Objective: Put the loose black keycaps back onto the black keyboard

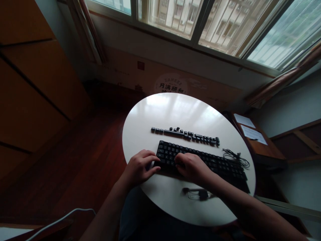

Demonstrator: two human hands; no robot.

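A black keyboard (215,164) lies across a round white table (175,110). My left hand (139,167) rests at the keyboard's left end, fingers curled, fingertips touching its edge. My right hand (192,167) lies on the keys left of the middle, fingers bent down onto them; what they pinch, if anything, is hidden. Behind the keyboard sits a row of loose black keycaps (185,134). The keyboard's coiled cable (237,156) lies at its right end. A small wire keycap puller (198,194) rests on the table near my right wrist.
A window (200,20) runs along the far wall. A small wooden side table with papers (250,132) stands to the right. Wooden cabinets (30,83) fill the left. A white cable (60,219) crosses the lower left floor.
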